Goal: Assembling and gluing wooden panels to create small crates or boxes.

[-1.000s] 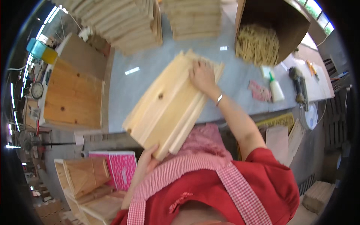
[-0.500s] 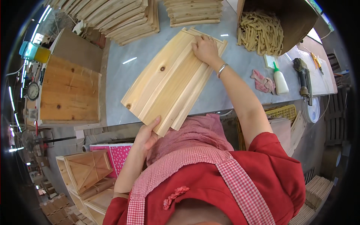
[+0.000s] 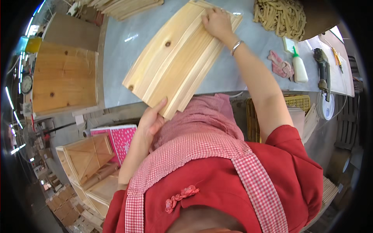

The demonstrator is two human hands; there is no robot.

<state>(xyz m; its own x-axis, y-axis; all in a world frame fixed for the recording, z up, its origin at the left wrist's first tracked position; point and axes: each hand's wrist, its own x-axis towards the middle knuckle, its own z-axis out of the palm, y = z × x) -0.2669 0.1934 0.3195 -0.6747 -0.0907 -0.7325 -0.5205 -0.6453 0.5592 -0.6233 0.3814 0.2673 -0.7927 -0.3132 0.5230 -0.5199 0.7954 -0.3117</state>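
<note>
A pale wooden panel of several boards side by side, with dark knots, lies slantwise over the table's front edge. At its near end my left hand is closed on the corner, thumb on top and fingers partly hidden beneath. My right hand, with a silver bangle at the wrist, bends its fingers over the far end, close to a narrow crosswise strip. The fingertips are partly out of sight there.
On the grey table stand wooden slat stacks, rubber bands in a box, a pink rag, a white glue bottle and a nail gun. A wooden box is at left, a yellow crate under the table.
The whole view has shifted, so table and panel sit higher in the picture. Both hands keep about the same places on the panel.
</note>
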